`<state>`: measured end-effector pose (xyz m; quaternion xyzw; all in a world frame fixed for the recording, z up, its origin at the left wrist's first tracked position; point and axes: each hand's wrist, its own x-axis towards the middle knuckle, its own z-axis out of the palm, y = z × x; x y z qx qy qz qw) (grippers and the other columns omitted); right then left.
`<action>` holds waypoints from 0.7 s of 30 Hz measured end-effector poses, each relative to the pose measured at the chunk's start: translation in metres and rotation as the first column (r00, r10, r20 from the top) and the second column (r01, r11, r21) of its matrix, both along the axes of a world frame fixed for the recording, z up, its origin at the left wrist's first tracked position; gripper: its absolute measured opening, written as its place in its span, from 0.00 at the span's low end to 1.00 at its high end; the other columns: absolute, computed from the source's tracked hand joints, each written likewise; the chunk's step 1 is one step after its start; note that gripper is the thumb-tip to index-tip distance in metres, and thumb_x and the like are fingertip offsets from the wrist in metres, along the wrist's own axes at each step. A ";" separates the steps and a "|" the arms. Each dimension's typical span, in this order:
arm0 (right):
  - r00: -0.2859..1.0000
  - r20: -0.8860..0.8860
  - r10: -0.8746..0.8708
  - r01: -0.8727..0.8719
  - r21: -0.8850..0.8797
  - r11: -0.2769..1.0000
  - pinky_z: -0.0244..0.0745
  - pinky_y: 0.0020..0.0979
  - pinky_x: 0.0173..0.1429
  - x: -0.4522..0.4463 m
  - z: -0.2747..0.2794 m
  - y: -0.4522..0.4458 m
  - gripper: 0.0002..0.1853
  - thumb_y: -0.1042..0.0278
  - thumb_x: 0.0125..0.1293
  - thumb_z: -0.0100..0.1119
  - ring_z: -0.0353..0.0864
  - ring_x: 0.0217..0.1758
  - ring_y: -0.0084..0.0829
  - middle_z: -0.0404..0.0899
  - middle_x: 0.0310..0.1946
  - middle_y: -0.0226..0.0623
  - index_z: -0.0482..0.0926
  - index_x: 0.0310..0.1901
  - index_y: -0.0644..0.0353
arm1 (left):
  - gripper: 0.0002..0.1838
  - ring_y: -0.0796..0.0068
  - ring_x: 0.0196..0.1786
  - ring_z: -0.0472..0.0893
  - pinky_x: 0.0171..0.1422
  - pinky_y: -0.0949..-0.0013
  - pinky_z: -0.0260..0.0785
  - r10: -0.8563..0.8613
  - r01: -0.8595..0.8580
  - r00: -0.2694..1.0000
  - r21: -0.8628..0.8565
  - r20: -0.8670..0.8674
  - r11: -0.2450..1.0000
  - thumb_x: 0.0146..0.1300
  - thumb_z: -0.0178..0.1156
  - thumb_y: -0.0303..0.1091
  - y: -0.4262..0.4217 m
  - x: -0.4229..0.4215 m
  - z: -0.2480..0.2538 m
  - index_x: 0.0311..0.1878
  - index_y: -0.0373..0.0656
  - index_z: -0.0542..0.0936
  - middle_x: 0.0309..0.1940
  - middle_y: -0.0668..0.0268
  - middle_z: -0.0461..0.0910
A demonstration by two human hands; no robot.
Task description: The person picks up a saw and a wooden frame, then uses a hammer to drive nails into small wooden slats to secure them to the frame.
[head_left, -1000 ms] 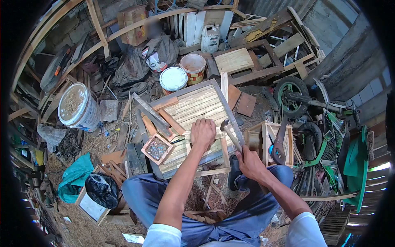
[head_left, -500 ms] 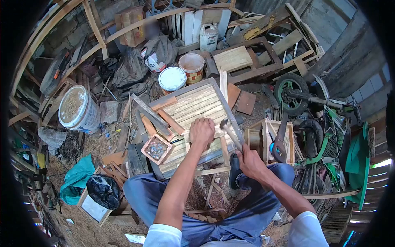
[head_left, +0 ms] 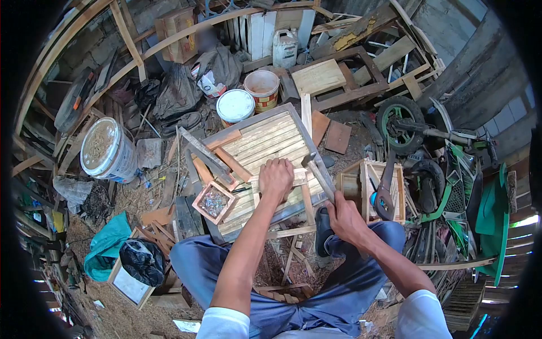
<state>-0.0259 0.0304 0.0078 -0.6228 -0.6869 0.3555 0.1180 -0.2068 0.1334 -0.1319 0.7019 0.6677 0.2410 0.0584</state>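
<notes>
My left hand [head_left: 275, 178] is closed over the top strip of a light wooden frame [head_left: 308, 206], knuckles up, holding it against a slatted wooden board [head_left: 268, 141]. My right hand [head_left: 345, 217] grips a hammer [head_left: 322, 178] by its handle. The hammer's head is raised near the board's right edge, a little to the right of my left hand. Left of the frame, a small square wooden box [head_left: 214, 202] holds small shiny metal pieces that look like nails. Reddish wood offcuts [head_left: 233, 165] and a grey bar [head_left: 204, 151] lie on the board's left side.
Beyond the board stand a white-lidded bucket [head_left: 235, 106] and an open bucket [head_left: 262, 89]. A handsaw [head_left: 385, 195] rests on a wooden crate [head_left: 402, 200] to the right, near a green motorbike [head_left: 449, 192]. At left is a bucket of sawdust [head_left: 108, 150].
The hammer's head has lifted and turned slightly, with its handle now steeper in view. My left hand stays on the wooden frame.
</notes>
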 end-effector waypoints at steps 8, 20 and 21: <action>1.000 -0.012 -0.015 0.016 0.089 0.996 0.67 0.58 0.34 -0.001 -0.004 -0.001 0.14 0.66 0.72 0.50 0.75 0.30 0.69 0.74 0.21 0.67 0.66 0.43 0.73 | 0.20 0.57 0.41 0.82 0.49 0.56 0.71 0.001 -0.001 1.000 -0.014 -0.028 1.000 0.69 0.48 0.40 0.004 0.000 0.000 0.32 0.38 0.85 0.33 0.55 0.84; 0.991 0.096 0.091 -0.101 0.103 0.990 0.68 0.62 0.39 0.016 -0.032 -0.007 0.14 0.64 0.72 0.48 0.75 0.33 0.71 0.75 0.24 0.69 0.66 0.43 0.72 | 0.18 0.57 0.39 0.81 0.46 0.55 0.71 0.000 0.004 0.997 0.054 -0.072 0.999 0.68 0.49 0.39 -0.003 0.001 0.003 0.30 0.39 0.84 0.32 0.56 0.84; 0.993 0.081 0.089 -0.098 0.112 0.989 0.68 0.62 0.39 0.017 -0.029 -0.005 0.15 0.64 0.72 0.48 0.75 0.33 0.71 0.75 0.24 0.69 0.66 0.43 0.72 | 0.18 0.57 0.38 0.81 0.45 0.54 0.71 0.001 0.004 0.997 0.065 -0.072 0.998 0.68 0.49 0.38 0.000 0.001 0.004 0.30 0.39 0.84 0.32 0.56 0.84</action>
